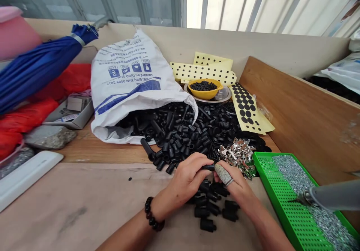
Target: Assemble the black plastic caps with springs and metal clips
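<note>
My left hand point(189, 176) and my right hand point(234, 181) meet over the table and together pinch a small black plastic tube point(207, 167). The left wrist wears a dark bead bracelet point(152, 215). A grey finger cot point(223, 173) covers one finger of the right hand. Under both hands lie several black tubes point(209, 206) on the brown paper. Beyond my hands spreads a big pile of black plastic parts point(182, 131) spilling from a white sack point(129, 82). A heap of small silver metal clips point(237, 153) lies just past the right hand.
A green perforated tray point(270, 179) of small silver screws sits at the right, with a grey power tool point(332, 196) over it. A yellow bowl point(205, 89) of black bits and yellow dotted sheets point(247, 108) lie behind. A blue umbrella point(42, 67), red bags and a white bar point(25, 176) are left.
</note>
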A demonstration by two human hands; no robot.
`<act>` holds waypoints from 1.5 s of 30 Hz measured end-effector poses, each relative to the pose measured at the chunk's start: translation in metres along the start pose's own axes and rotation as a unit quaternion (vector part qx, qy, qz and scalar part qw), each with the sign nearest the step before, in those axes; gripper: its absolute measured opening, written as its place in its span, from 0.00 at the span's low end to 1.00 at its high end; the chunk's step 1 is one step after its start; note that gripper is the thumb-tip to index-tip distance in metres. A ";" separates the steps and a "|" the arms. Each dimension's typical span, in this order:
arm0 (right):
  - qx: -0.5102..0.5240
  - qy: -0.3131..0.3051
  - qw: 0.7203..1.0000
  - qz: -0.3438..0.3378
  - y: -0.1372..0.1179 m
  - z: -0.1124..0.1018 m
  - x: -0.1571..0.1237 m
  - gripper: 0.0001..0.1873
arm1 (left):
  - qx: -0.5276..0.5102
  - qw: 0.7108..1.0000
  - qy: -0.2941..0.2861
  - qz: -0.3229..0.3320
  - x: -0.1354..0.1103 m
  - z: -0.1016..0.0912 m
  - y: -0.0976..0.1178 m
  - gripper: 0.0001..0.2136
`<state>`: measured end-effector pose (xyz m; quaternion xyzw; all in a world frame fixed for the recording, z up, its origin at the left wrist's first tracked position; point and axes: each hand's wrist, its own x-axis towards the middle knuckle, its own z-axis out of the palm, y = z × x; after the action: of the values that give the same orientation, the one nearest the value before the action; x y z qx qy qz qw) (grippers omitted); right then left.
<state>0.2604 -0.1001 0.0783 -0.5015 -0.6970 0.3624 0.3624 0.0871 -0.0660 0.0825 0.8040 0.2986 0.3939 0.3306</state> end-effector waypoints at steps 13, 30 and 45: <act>-0.213 0.032 0.966 -0.141 0.007 -0.002 -0.003 0.10 | -0.087 0.988 -0.020 -0.127 0.005 -0.002 0.005 0.08; -0.240 -0.009 0.971 -0.007 0.003 -0.007 -0.005 0.11 | 0.029 0.998 -0.032 -0.054 0.004 0.011 -0.002 0.07; -0.505 -0.117 0.854 0.042 0.010 -0.021 0.026 0.17 | 0.149 0.975 -0.147 -0.077 0.005 0.012 -0.017 0.08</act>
<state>0.2774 -0.0691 0.0831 -0.5981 -0.7997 0.0319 -0.0408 0.0959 -0.0557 0.0653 0.8679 0.3627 0.1961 0.2771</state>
